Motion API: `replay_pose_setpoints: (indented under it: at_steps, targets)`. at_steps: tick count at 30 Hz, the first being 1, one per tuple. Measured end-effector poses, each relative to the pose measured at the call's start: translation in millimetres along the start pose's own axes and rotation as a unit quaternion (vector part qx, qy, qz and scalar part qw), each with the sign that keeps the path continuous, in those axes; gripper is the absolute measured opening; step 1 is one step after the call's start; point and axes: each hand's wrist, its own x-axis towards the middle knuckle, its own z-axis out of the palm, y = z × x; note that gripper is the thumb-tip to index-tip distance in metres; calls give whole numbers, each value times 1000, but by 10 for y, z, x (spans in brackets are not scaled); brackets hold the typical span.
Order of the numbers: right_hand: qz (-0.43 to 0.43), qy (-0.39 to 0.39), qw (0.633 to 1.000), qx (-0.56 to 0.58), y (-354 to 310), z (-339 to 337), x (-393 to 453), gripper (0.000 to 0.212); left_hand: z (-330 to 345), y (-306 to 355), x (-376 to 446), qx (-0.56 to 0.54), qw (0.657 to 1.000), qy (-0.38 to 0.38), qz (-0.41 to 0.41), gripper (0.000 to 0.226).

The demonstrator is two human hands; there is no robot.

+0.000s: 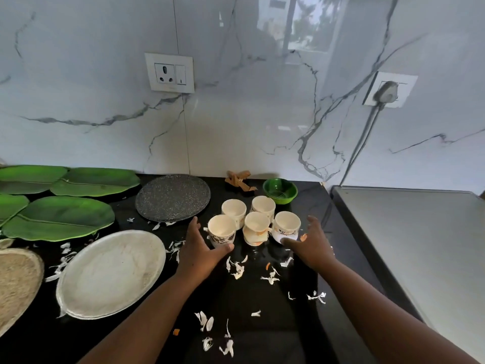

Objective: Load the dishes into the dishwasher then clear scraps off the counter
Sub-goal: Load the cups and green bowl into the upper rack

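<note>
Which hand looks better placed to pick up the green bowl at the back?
The right hand, probably. The green bowl sits behind the cups on the right side of the counter, nearer that hand. The left hand is farther off, at the front-left cup.

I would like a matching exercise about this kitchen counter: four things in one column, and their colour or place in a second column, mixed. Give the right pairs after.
Column 1:
1. small bowl
2. round speckled plate
3. oval plate
4. left hand

Column 2:
A. pale silver, at the near left of the counter
B. green, behind the cups
C. beside the front left cup, fingers spread
D. dark grey, near the wall

Pairs: 1-B, 2-D, 3-A, 4-C
</note>
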Motion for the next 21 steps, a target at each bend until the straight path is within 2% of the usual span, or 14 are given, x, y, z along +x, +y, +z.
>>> replay_pose_setpoints:
  at_steps: [5,12,16,18,19,21]
  targets:
    - [19,3,999,33,52,141,232,100,165,-41,94,10,1000,-2,-20,116]
    - [-1,11,998,60,-15,218,278,62,302,9,122,31,998,51,-11,92]
    - [-9,29,993,117,-10,120,136,66,269,55,-102,13,997,81,13,78]
    - [14,25,971,236,-4,-36,-32,61,216,154,-340,-78,992,93,38,73]
    - [32,10,947,320,10,-162,-140,55,208,247,-476,-143,985,85,53,71]
    - [72,-56,870,484,93,-462,-351,45,248,462,-715,-237,965,55,93,73]
